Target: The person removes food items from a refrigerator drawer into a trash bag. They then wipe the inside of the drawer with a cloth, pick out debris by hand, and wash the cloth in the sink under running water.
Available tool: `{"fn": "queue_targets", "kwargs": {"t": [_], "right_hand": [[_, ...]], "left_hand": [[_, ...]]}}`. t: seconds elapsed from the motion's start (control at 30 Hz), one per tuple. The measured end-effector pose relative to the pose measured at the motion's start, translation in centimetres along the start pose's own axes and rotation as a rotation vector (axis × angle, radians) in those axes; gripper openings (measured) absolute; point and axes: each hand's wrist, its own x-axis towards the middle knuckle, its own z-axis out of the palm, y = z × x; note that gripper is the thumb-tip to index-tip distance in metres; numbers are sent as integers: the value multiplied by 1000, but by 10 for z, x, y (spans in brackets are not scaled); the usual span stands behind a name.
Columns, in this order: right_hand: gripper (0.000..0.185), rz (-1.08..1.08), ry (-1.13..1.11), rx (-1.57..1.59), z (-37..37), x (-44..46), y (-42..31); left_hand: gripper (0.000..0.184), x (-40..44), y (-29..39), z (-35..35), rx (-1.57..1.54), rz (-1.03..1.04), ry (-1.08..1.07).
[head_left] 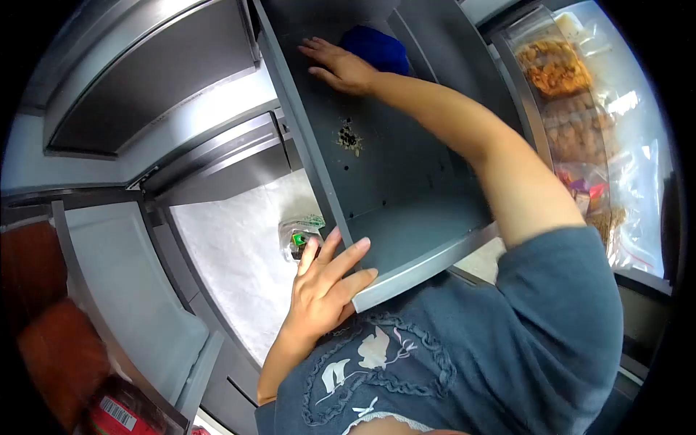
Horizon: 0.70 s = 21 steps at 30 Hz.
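A grey drawer [406, 196] is tilted in front of my body. My left hand [322, 290] grips its near left corner, with fingers spread over the rim. Inside the drawer, toward its far end, my right hand [344, 67] lies flat with its fingers stretched out. A bunched blue cloth [375, 49] is right beside that hand, partly behind it; the hand does not grip it. Lower on the drawer's bottom is a small patch of dark and pale crumbs [349, 138], with a few dark specks around it.
On the right, an open freezer compartment holds several clear bags of food [554, 69]. An open door with a white inner panel [127, 268] stands at the left, near red-brown packages [61, 348]. Below, a plastic bag [293, 239] lies on the pale floor [243, 268].
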Motion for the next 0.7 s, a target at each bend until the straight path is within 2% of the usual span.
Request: {"fn": "queue_targets", "kwargs": {"t": [0.03, 0.1, 0.2, 0.27, 0.37, 0.47, 0.57, 0.67, 0.7], "right_hand": [[49, 58, 9, 56, 15, 3, 4], [48, 11, -71, 92, 23, -11, 3], [51, 35, -230, 255, 12, -53, -30], [56, -135, -263, 207, 2, -85, -53], [60, -168, -287, 232, -13, -103, -82], [54, -174, -329, 73, -8, -103, -94], [43, -70, -427, 22, -8, -75, -78], [30, -72, -447, 32, -6, -54, -58], [28, -142, -406, -13, -2, -51, -50]], "left_hand": [[43, -1, 2, 0, 6, -5, -5], [34, -4, 3, -2, 19, -22, -34], [32, -9, 2, -1, 51, 19, -33], [32, -3, 1, -1, 24, 39, -19], [37, 2, -5, 1, -17, 70, 8], [42, 7, -8, -1, -27, 83, -10], [46, 12, -8, -4, -40, 74, -30], [46, 14, -7, -2, -131, 31, -15], [46, 15, -9, -2, -104, 44, -14]]}}
